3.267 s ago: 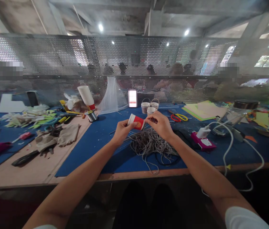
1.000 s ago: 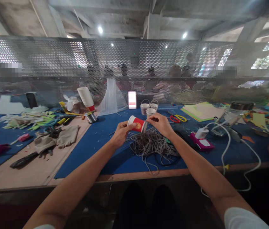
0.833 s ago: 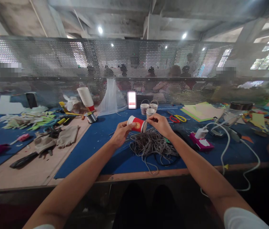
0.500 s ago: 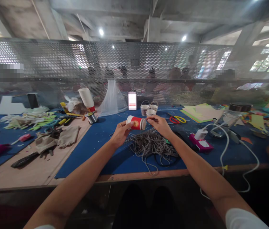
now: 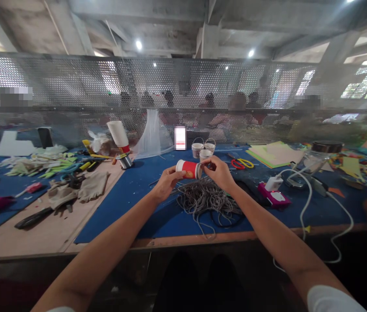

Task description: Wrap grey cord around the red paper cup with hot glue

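My left hand (image 5: 167, 183) is closed around a red and white paper cup (image 5: 190, 169), which lies on its side in the air above the table. The cup's right end points at my right hand (image 5: 217, 172), whose thumb and fingers are pinched together at that end. What the right fingertips hold is too small to make out. Under both hands is a tangled heap of grey cord (image 5: 207, 201). Just behind stand small white cups, two of them with thin arched handles (image 5: 197, 149). Scissors with red and yellow handles (image 5: 242, 163) lie right of them.
A stack of paper cups (image 5: 117, 135) leans above a metal spool (image 5: 126, 161) at left. Gloves (image 5: 93, 187) lie nearer. At right are coloured paper sheets (image 5: 274, 154), a magenta box with a charger (image 5: 273, 195) and white cables. A perforated metal screen (image 5: 183, 82) closes the back.
The cup has turned about its length, so its gold emblem now sits lower, partly by my left thumb. It has shifted slightly right. My right fingers stay at its end.
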`<act>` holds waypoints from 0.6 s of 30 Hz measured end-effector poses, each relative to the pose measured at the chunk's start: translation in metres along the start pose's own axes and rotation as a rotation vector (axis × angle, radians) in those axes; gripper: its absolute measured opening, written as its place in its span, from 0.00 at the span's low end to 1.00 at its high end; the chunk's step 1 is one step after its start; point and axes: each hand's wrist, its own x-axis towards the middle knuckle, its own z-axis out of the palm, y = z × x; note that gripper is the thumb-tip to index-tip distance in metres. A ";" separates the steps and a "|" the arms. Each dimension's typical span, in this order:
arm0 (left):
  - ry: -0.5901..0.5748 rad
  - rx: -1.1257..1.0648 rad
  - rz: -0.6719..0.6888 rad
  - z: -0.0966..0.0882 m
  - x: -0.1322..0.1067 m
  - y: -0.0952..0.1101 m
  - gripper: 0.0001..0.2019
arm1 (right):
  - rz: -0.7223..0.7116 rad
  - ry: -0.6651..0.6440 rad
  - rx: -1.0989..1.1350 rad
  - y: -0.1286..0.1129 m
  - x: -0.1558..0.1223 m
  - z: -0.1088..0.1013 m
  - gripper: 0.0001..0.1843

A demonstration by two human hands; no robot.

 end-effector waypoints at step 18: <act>0.137 0.094 0.100 -0.004 0.005 -0.004 0.17 | -0.160 -0.060 -0.142 -0.011 -0.007 0.001 0.06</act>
